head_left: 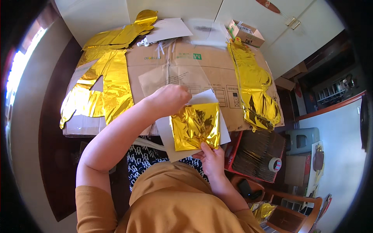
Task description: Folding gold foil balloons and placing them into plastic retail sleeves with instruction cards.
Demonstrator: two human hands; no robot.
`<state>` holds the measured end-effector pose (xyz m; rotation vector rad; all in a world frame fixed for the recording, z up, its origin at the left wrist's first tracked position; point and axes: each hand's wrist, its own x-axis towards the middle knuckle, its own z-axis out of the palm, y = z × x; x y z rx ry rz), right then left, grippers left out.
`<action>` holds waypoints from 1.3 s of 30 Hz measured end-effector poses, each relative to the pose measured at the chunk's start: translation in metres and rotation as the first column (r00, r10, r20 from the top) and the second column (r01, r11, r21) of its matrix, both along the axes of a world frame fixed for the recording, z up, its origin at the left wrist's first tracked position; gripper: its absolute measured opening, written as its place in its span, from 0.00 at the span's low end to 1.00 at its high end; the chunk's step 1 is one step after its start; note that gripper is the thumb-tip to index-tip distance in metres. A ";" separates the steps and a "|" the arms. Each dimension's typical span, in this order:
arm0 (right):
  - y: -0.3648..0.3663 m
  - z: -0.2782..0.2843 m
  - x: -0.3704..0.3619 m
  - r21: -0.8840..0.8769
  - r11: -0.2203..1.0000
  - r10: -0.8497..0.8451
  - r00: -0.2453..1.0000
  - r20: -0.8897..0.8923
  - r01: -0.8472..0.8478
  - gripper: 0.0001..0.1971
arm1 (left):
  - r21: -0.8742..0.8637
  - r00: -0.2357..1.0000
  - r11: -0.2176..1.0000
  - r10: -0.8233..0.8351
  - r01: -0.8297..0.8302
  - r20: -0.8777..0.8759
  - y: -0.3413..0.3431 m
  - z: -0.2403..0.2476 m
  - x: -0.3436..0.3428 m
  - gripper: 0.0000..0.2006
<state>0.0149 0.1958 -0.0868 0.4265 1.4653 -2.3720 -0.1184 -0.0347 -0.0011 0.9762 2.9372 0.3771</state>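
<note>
A folded gold foil balloon [195, 126] lies on a white card [166, 134] in front of my body. My right hand [211, 158] grips both from below, its thumb pressed on the foil's lower edge. Over the foil's upper left corner is my left hand [171, 100], closed with curled fingers. Whatever its fingertips pinch is hidden from view. Just beyond that hand a clear plastic bag [176, 75] with faint print rests on the large cardboard box [149, 64].
More flat gold foil balloons lie on the box at left [116, 83] and right [254, 81]. At its back are white cards [171, 29], clear bags [204, 34] and a small open carton [246, 33]. A tape roll [274, 164] and wooden chair [311, 209] stand lower right.
</note>
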 end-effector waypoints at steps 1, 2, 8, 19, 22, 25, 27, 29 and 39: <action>-0.001 -0.004 0.002 -0.017 0.999 0.027 1.000 0.009 -0.027 0.13 | -0.019 1.000 1.000 -0.016 0.016 0.003 0.002 0.000 0.002 0.04; -0.001 -0.008 0.002 -0.033 0.998 0.055 0.998 0.017 -0.054 0.13 | -0.037 0.999 0.999 -0.032 0.033 0.005 0.004 0.000 0.006 0.05; -0.003 -0.013 0.004 -0.115 0.990 0.082 0.997 -0.006 -0.083 0.13 | 0.000 0.907 0.979 -0.191 0.205 -0.375 0.007 -0.004 0.039 0.16; -0.012 -0.011 0.013 -0.127 0.989 0.067 0.997 -0.026 -0.070 0.13 | 0.854 0.643 0.437 0.747 -0.282 -0.170 -0.032 -0.032 0.076 0.25; -0.018 -0.009 0.015 -0.129 0.990 0.046 0.998 -0.051 -0.053 0.11 | 0.674 0.601 -0.533 0.339 -0.512 0.724 -0.024 -0.042 0.088 0.27; -0.026 -0.006 0.017 -0.115 0.992 0.048 0.996 -0.077 -0.056 0.11 | 0.458 0.515 -0.427 -0.021 -0.780 0.857 -0.027 -0.041 0.096 0.26; -0.029 -0.008 0.019 -0.113 0.994 0.002 0.995 -0.101 -0.013 0.10 | 0.529 0.595 -0.332 -0.136 -0.781 0.792 -0.019 -0.029 0.107 0.26; -0.026 -0.008 0.027 -0.079 0.997 -0.007 0.996 -0.089 0.000 0.13 | 0.534 0.592 -0.272 -0.223 -0.800 0.774 -0.016 -0.033 0.118 0.26; 0.088 0.000 0.006 -0.033 0.981 0.192 0.981 -0.015 -0.193 0.36 | 0.438 0.430 -0.088 -0.431 -0.895 0.793 -0.021 -0.039 0.179 0.33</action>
